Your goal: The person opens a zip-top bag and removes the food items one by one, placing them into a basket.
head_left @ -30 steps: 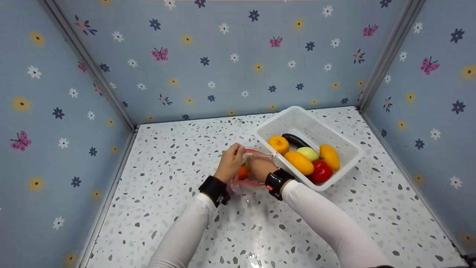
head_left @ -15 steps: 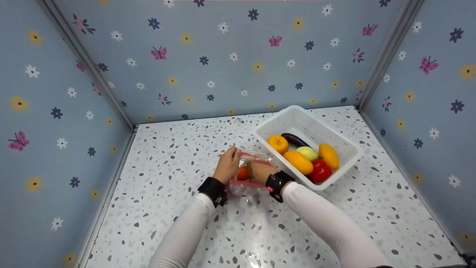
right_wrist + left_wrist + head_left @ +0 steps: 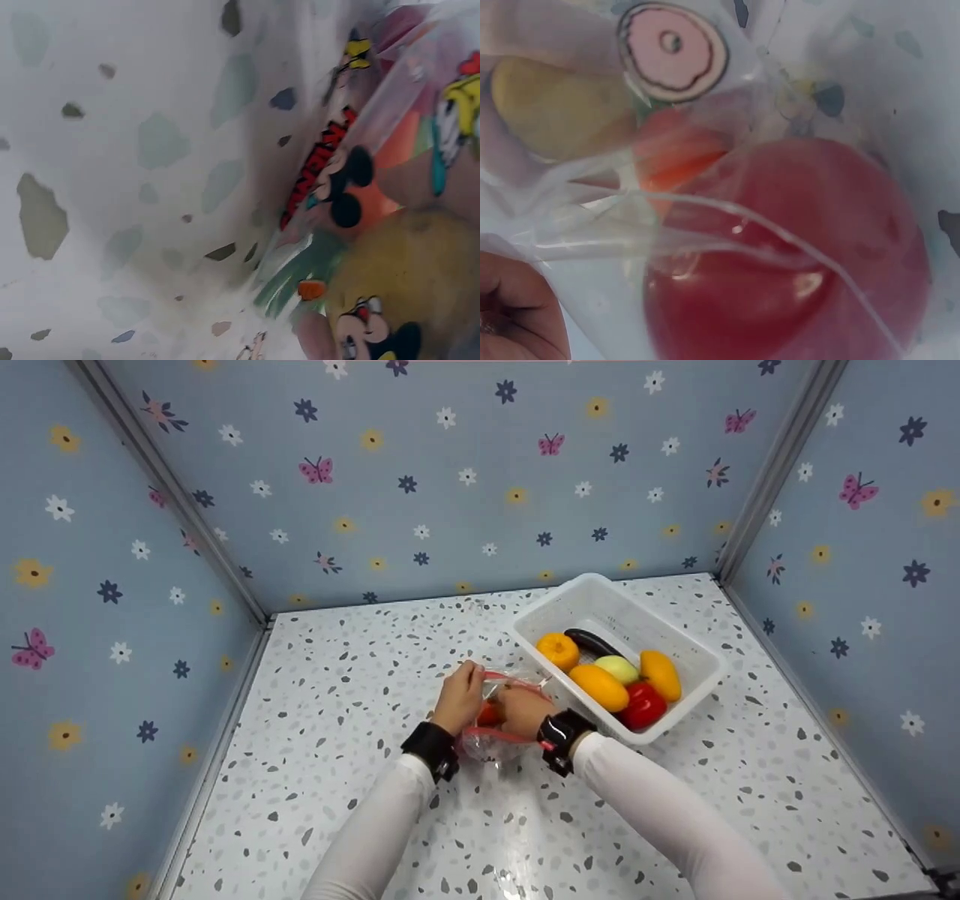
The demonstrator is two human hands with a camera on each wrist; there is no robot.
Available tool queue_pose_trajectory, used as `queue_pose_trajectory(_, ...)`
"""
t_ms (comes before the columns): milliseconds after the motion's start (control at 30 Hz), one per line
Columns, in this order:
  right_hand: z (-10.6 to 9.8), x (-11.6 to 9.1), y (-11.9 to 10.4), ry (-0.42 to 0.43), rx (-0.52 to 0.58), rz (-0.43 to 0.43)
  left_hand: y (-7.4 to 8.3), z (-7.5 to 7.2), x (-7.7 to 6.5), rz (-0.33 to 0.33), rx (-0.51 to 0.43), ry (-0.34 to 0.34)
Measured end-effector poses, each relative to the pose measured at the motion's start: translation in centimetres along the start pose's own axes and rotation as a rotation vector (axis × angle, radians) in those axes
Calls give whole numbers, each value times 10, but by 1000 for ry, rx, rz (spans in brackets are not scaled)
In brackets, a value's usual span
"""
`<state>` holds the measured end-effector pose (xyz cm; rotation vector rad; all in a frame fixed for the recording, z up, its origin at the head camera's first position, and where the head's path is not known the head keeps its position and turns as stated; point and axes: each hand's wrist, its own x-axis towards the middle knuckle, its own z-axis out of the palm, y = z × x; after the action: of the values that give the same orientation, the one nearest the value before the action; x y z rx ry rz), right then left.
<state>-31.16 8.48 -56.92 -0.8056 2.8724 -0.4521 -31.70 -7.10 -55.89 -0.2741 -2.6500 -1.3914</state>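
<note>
Near the middle of the table is a clear plastic bag [image 3: 489,748] with a red-edged mouth and cartoon prints. My left hand [image 3: 459,697] pinches its rim on the left side. My right hand [image 3: 527,712] reaches into the mouth, fingers around a rounded yellow-brown thing that looks like a potato [image 3: 412,274]. Through the film, the left wrist view shows a large, shiny red round thing [image 3: 795,277] and an orange piece [image 3: 671,169] beside it. Something green [image 3: 304,274] lies by the potato in the right wrist view. The right fingertips are partly hidden.
Right of the bag stands a white plastic basket [image 3: 694,649]. It holds a yellow pumpkin [image 3: 557,650], an eggplant [image 3: 592,642], a red bell pepper [image 3: 643,705], a pale green piece [image 3: 617,668] and two mango-like yellow fruits [image 3: 598,687]. Patterned panels [image 3: 480,472] enclose the speckled table.
The left hand and the bag's far rim have come slightly nearer the body. The right hand has shifted a little inside the bag's mouth. The basket's contents look the same.
</note>
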Motion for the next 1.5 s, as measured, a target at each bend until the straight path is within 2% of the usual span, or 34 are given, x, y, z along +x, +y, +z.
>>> queue_pose_trajectory(200, -12, -9, -10, 36, 46, 9, -2, 0, 0, 2, 1, 12)
queue_pose_trajectory(333, -23, -19, -17, 37, 31, 19, -2, -1, 1, 4, -8, 12)
queue_pose_trajectory(600, -50, -37, -31, 50, 36, -76, -1, -6, 3, 8, -36, 30)
queue_pose_trajectory(767, -71, -43, -30, 66, 84, -61, -1, -6, 3, 7, -41, 37)
queue_pose_trajectory(900, -84, -45, -23, 80, 143, -36, -1, -5, 3, 17, -38, 45)
queue_pose_trajectory(1067, -100, -48, -10, 109, 223, -115, -3, -3, 2, 24, -43, 66)
queue_pose_trajectory(1200, -112, -50, 2, 159, 229, -144, -4, -2, 0, 21, -54, 73)
queue_pose_trajectory(1333, -122, -51, 19, 194, 232, -106, -4, 1, -1, 29, -53, 65)
queue_pose_trajectory(1500, -130, -50, 50, 178, 281, -30, -4, 3, -3, 27, -52, 61)
